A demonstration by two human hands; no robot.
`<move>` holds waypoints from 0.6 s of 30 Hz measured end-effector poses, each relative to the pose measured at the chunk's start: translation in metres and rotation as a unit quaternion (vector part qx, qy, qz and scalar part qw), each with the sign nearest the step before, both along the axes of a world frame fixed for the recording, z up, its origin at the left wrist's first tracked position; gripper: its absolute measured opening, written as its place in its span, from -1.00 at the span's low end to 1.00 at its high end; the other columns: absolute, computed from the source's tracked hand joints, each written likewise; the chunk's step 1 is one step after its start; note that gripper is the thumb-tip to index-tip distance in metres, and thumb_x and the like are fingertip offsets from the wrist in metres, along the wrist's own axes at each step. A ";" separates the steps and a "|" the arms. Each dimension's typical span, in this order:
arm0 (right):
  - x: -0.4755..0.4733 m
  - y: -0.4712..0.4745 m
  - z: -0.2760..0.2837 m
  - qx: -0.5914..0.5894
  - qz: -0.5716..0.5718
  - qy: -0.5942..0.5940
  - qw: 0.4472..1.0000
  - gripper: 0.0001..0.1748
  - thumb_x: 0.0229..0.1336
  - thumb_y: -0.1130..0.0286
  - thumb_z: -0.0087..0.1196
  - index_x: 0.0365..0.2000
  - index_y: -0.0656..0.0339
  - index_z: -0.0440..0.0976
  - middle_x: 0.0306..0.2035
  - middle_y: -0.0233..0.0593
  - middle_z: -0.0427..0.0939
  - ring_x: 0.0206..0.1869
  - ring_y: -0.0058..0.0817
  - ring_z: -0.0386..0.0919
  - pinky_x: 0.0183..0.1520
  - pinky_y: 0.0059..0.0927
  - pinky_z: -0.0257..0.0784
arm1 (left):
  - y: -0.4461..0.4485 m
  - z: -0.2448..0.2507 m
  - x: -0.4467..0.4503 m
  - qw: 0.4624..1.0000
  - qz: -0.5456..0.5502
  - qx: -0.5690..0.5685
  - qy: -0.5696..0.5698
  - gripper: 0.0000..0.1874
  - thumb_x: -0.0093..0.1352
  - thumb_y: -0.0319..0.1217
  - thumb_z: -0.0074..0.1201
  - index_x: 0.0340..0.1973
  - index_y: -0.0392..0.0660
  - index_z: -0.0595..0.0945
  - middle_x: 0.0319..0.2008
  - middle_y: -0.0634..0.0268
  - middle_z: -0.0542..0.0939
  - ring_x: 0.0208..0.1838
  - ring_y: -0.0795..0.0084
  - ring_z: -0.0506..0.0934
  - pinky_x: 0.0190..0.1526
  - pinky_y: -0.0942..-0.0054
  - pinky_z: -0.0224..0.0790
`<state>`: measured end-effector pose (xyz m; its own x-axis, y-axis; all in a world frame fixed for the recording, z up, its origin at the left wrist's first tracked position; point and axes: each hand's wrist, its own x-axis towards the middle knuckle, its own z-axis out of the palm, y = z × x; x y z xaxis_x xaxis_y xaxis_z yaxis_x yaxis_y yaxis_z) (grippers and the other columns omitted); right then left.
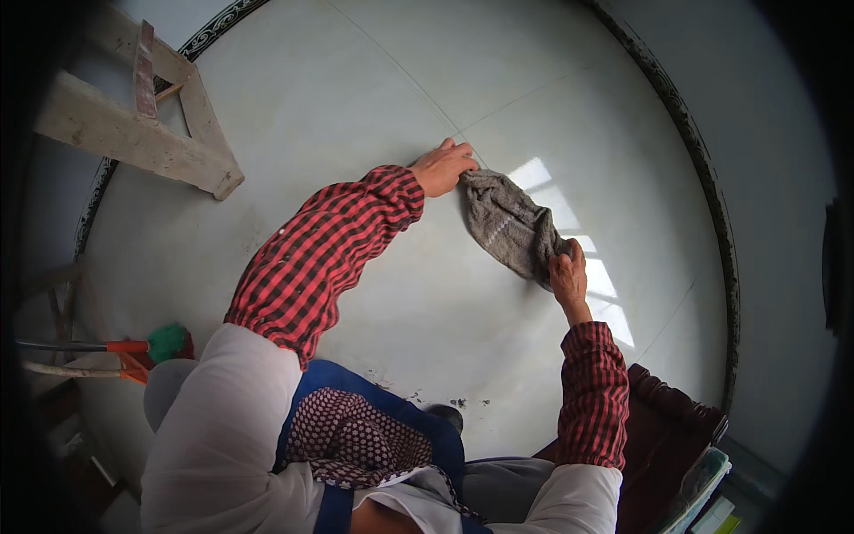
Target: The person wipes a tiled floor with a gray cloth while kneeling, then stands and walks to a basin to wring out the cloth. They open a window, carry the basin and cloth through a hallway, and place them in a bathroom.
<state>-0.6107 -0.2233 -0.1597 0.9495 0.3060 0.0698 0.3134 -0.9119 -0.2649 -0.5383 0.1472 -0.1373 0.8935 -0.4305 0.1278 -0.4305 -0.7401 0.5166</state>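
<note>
A grey-brown cloth [504, 220], bunched and creased, is stretched between my two hands above the pale tiled floor [427, 280]. My left hand [446, 167] pinches its upper left end. At its lower right end, my right hand [569, 274] grips the gathered edge in its fingers. Red and black checked sleeve covers reach from both wrists up the forearms. Whether the cloth's underside touches the floor is hard to tell.
A worn wooden trestle [147, 147] stands at the upper left. Tools with red sockets and a green brush head [167, 344] are at the lower left. Dark carved wooden furniture [657, 427] stands at the lower right. Dark debris [459, 402] lies near my foot. Patterned skirting [724, 267] edges the floor.
</note>
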 end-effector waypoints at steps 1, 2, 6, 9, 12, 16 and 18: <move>-0.002 0.016 -0.004 -0.016 -0.025 0.001 1.000 -0.83 0.14 0.35 0.03 -0.45 0.24 0.48 0.24 -0.07 0.20 0.08 0.09 0.33 -0.06 -0.07 0.49 | 0.000 -0.005 0.007 1.000 -0.010 -0.001 -0.014 -0.56 0.15 -0.63 -0.05 -0.07 -0.01 0.59 0.02 0.33 0.45 0.03 0.15 0.36 0.07 0.31 0.31; -0.005 0.037 -0.011 -0.033 -0.049 0.002 0.998 -0.84 0.12 0.36 0.04 -0.44 0.24 0.49 0.25 -0.06 0.19 0.07 0.12 0.33 -0.06 -0.06 0.50 | 0.002 -0.011 0.011 0.999 -0.018 -0.003 -0.028 -0.56 0.15 -0.63 -0.03 -0.07 0.01 0.60 0.03 0.35 0.45 0.05 0.16 0.36 0.06 0.31 0.30; -0.016 0.114 -0.014 -0.062 -0.103 0.006 0.993 -0.88 0.07 0.40 0.06 -0.45 0.20 0.54 0.25 -0.08 0.16 -0.04 0.13 0.35 -0.17 -0.11 0.54 | 0.032 -0.011 0.017 0.991 -0.090 0.090 -0.028 -0.52 0.12 -0.63 0.02 -0.06 0.10 0.60 0.07 0.44 0.44 0.10 0.26 0.37 0.04 0.30 0.31; -0.015 0.164 0.000 -0.072 -0.046 -0.005 0.996 -0.90 0.01 0.42 0.07 -0.50 0.17 0.57 0.24 -0.11 0.17 -0.09 0.05 0.35 -0.26 -0.17 0.57 | 0.073 -0.004 0.010 0.991 -0.069 0.115 -0.016 -0.51 0.12 -0.63 0.03 -0.06 0.14 0.60 0.08 0.48 0.44 0.09 0.32 0.38 0.02 0.29 0.30; -0.017 0.225 0.008 -0.070 0.035 -0.019 0.997 -0.93 -0.08 0.44 0.11 -0.55 0.16 0.58 0.24 -0.14 0.18 -0.09 0.01 0.34 -0.30 -0.21 0.56 | 0.125 -0.001 -0.023 0.993 -0.046 0.107 -0.016 -0.53 0.12 -0.63 0.02 -0.08 0.08 0.59 0.08 0.44 0.44 0.07 0.25 0.38 0.04 0.30 0.34; -0.055 0.302 0.014 -0.035 0.184 0.025 0.982 -0.86 -0.06 0.37 0.08 -0.58 0.21 0.54 0.19 -0.15 0.25 -0.09 -0.01 0.34 -0.28 -0.17 0.54 | 0.184 -0.001 -0.118 0.997 -0.008 0.074 0.002 -0.57 0.07 -0.66 -0.01 -0.15 -0.02 0.58 0.07 0.35 0.44 0.05 0.16 0.38 0.07 0.30 0.36; -0.095 0.336 0.015 -0.013 0.264 0.056 0.963 -0.85 -0.05 0.35 0.08 -0.56 0.21 0.55 0.18 -0.14 0.26 -0.11 -0.02 0.34 -0.30 -0.17 0.53 | 0.213 0.002 -0.191 0.996 0.019 0.085 0.033 -0.59 0.05 -0.63 -0.01 -0.16 -0.04 0.57 0.03 0.29 0.44 0.05 0.13 0.38 0.07 0.29 0.35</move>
<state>-0.7058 0.1128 -0.1449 0.6621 0.7484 -0.0384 0.7057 -0.6399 -0.3043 -0.7291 0.3604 -0.1354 0.9133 -0.4072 -0.0041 -0.3699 -0.8339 0.4095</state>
